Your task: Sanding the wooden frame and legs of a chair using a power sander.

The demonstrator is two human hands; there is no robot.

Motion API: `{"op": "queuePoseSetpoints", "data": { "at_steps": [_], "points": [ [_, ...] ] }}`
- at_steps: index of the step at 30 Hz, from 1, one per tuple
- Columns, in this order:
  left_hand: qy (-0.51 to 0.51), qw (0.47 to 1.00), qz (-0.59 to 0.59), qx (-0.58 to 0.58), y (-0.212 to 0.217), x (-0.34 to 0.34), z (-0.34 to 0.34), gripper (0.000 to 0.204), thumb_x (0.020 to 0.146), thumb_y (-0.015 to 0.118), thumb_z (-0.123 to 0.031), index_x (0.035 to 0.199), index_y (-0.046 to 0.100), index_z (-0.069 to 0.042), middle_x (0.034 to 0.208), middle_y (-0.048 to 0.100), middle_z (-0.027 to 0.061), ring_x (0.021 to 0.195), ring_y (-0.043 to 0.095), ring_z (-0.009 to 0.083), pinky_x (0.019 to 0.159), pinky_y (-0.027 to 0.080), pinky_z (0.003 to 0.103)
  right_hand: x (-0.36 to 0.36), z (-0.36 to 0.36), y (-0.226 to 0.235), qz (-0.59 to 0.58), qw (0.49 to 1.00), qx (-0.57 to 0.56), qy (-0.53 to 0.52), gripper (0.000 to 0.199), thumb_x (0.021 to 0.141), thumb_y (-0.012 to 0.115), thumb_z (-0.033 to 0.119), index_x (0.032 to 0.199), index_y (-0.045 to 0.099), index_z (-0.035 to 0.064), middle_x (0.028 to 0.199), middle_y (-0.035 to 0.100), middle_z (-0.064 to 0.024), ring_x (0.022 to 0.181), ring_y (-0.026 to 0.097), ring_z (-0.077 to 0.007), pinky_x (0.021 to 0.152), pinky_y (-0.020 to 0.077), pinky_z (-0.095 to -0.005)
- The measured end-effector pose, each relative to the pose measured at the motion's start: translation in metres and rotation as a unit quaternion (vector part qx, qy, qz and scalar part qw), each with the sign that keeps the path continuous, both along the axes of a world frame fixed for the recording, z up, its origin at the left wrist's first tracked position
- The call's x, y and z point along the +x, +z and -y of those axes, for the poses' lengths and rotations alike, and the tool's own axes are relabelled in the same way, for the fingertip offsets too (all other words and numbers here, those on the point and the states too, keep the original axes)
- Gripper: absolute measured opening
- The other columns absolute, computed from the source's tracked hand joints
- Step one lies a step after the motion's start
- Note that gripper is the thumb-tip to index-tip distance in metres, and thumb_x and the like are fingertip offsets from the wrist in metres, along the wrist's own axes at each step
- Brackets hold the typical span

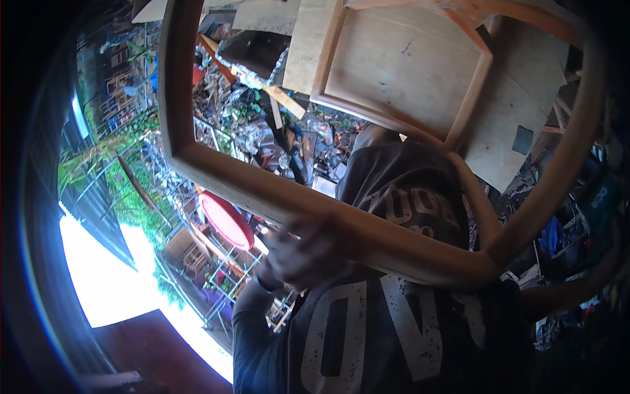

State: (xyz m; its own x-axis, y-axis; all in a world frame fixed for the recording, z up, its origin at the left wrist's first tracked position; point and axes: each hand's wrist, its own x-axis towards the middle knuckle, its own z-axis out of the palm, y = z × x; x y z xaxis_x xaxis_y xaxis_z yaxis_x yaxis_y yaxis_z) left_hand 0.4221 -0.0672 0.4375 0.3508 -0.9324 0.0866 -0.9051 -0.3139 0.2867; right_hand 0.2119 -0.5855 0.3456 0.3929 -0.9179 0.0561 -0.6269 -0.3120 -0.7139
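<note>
Cluttered workbench (289, 141) bears scrap wood (286, 102), tools and crumpled foil (246, 138).

Pale wooden chair frame (341, 217), unfinished, raw light timber. Held up in air, tilted, seen from odd angle. Flat plywood seat panel (400, 72) sits top centre inside square rails. Long straight rail runs diagonally from upper left down to lower right; curved rail sweeps up right side, joins it at lower right. One hand (298, 256) wrapped around diagonal rail near its middle, blurry.
</note>
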Motion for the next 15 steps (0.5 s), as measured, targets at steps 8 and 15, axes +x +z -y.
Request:
{"op": "queuePoseSetpoints", "data": {
  "at_steps": [8,15],
  "points": [
    [0.212,0.964,0.155,-0.032,-0.003,0.035,-0.018,0.045,0.096,0.042,-0.025,0.103,0.066,0.013,0.112,0.068,0.0285,0.111,0.064,0.0484,0.101,0.047,0.059,-0.088,0.045,-0.227,-0.076,0.984,0.131,0.096,0.061,0.072,0.078,0.015,0.126,0.053,-0.0004,0.116,0.057,-0.0185,0.096,0.058,-0.0329,0.078,0.0510,-0.0458],
    [0.087,0.996,0.022,-0.028,0.002,-0.057,0.010,0.033,0.094,0.060,-0.034,0.093,0.071,-0.003,0.110,0.071,0.0132,0.113,0.065,0.0369,0.104,0.045,0.054,-0.117,0.052,-0.256,-0.092,0.982,0.127,0.108,0.063,0.075,0.078,0.019,0.129,0.053,0.0001,0.119,0.058,-0.0163,0.101,0.059,-0.0303,0.085,0.0506,-0.0430]
  ]
}}
